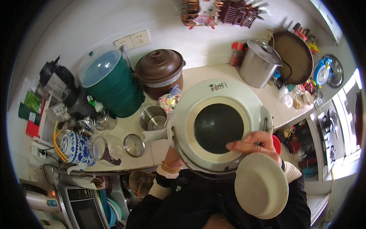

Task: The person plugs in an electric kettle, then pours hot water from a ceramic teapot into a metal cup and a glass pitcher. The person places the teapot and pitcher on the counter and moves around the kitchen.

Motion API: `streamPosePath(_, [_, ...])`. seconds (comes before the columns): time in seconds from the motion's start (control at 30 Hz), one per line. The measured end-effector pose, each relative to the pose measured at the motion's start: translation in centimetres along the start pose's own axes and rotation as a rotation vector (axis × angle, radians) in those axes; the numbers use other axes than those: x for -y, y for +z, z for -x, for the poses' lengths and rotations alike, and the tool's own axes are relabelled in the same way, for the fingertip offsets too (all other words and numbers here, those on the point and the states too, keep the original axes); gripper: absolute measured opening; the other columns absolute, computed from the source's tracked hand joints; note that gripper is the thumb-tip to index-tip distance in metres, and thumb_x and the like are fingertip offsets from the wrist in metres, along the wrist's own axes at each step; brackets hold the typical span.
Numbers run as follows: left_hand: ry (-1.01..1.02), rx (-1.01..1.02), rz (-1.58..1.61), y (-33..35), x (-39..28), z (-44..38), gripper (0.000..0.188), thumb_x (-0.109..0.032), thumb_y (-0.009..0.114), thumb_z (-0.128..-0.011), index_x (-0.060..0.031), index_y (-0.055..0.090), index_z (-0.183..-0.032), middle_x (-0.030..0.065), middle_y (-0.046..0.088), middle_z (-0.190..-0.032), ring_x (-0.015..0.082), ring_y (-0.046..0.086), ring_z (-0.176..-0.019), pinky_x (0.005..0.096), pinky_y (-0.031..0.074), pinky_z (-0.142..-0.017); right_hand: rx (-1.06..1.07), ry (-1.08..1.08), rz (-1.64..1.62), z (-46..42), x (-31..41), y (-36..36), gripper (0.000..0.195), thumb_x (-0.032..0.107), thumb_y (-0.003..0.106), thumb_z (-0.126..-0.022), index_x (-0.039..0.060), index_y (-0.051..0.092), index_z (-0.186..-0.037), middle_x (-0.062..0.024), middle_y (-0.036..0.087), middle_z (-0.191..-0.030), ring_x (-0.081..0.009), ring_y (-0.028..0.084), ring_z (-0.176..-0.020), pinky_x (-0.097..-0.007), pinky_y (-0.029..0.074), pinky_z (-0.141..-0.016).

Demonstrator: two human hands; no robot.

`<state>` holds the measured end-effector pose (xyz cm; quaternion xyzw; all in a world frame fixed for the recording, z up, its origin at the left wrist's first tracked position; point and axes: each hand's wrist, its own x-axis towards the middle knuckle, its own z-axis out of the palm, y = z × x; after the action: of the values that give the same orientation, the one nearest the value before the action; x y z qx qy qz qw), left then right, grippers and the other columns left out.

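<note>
A large pale ceramic teapot [186, 123], with printed characters, a spout and a wire handle, is held up in front of me. Its round mouth is uncovered, and dark liquid shows inside. My left hand [173, 157] reaches under the pot's left side and supports it; the fingers are hidden behind the pot. At the lower right of the mouth, my right hand [257, 145] has its fingertips over the rim. That same hand holds a round ceramic lid [261, 186], tilted beside the pot.
Behind the pot stand a lidded brown crock [160, 67], a green container [114, 91] and a steel stockpot [258, 64]. A steel cup [153, 118] and a steel lid [134, 145] are near the spout. A blue-and-white teapot [78, 147] and a glass jug [105, 151] sit at left.
</note>
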<state>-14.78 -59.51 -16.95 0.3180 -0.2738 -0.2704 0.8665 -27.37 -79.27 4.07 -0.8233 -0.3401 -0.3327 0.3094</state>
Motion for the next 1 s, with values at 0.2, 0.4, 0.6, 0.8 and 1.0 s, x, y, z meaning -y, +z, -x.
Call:
streamPosePath(0.2, [-0.201,-0.128,0.468,1.7,0.8,-5.1,0.055,-0.034,0.057,-0.096,-0.0086,0.038,-0.141,0.0065,0.049,-0.138,0.0203,0.049,-0.125,0.0393,0.044,-0.104,0.149,-0.122,0.249,-8.5,-1.2,2.5,0.037,-0.001,0.067,-0.064,-0.0089,0.05,-0.096,-0.0247,0.057,-0.092,-0.037,0.058,-0.073,-0.048,0.048,-0.068])
streamPosePath(0.4, [-0.121,0.133,0.659,2.8,-0.8,-7.3,0.086,-0.069,0.045,-0.085,-0.0186,0.021,-0.15,0.0101,0.037,-0.148,0.0337,0.04,-0.133,0.063,0.041,-0.101,0.501,-0.108,0.337,-18.3,-3.9,10.1,0.025,0.004,0.063,-0.08,-0.0001,0.05,-0.101,-0.0164,0.055,-0.087,-0.0378,0.054,-0.075,-0.0438,0.042,-0.067])
streamPosePath(0.6, [-0.076,0.28,0.977,1.2,1.5,-7.8,0.094,-0.07,0.05,-0.079,-0.0136,0.021,-0.149,0.0139,0.033,-0.15,0.0374,0.037,-0.134,0.0669,0.033,-0.104,0.766,-0.095,0.381,-21.3,-7.2,19.1,0.019,0.015,0.053,-0.093,0.0005,0.047,-0.104,-0.0208,0.058,-0.083,-0.0406,0.058,-0.074,-0.048,0.044,-0.068])
streamPosePath(0.8, [-0.068,0.319,1.26,0.0,0.9,-8.6,0.1,-0.08,0.034,-0.074,-0.013,0.024,-0.148,0.0134,0.034,-0.15,0.0349,0.036,-0.136,0.0695,0.028,-0.105,1.088,-0.082,0.457,-23.6,-9.3,26.3,0.025,0.01,0.053,-0.087,-0.003,0.05,-0.108,-0.0255,0.061,-0.089,-0.0407,0.063,-0.082,-0.0484,0.05,-0.072])
streamPosePath(1.0, [-0.162,0.275,1.387,0.8,-2.0,-8.2,0.07,-0.06,0.029,-0.096,-0.0089,0.033,-0.145,0.0166,0.04,-0.146,0.0415,0.039,-0.132,0.0648,0.029,-0.109,1.231,-0.073,0.479,-24.8,-9.7,29.0,0.026,0.01,0.053,-0.088,-0.0048,0.052,-0.109,-0.0257,0.064,-0.088,-0.0408,0.064,-0.084,-0.0459,0.051,-0.074])
